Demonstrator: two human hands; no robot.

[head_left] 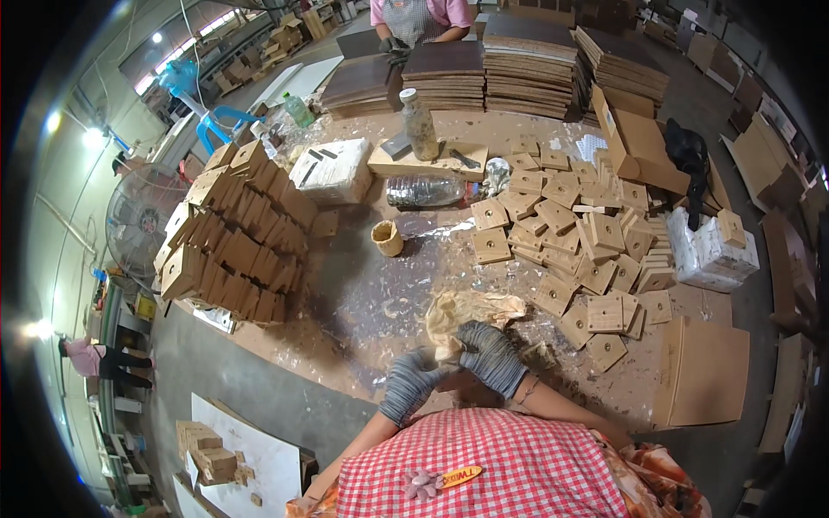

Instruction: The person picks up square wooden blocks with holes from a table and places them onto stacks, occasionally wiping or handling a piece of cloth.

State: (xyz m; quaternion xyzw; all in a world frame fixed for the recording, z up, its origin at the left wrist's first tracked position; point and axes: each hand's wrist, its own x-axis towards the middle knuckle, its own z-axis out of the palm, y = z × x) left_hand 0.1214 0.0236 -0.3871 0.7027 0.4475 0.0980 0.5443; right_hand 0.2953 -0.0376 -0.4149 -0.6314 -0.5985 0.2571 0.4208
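Here, crumpled rag (471, 312) above right hand (490, 356), touching, left hand (412, 382) beside

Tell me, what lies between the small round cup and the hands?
In the head view, only bare stained tabletop lies between the cup and the gloved hands; the rag sits beside.

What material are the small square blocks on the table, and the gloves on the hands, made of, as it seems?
The square blocks look like raw, unfinished wood or pressed board: pale tan, matte, each with a centre hole. The gloves on the left hand and right hand seem knitted grey fabric, with a visible ribbed weave.
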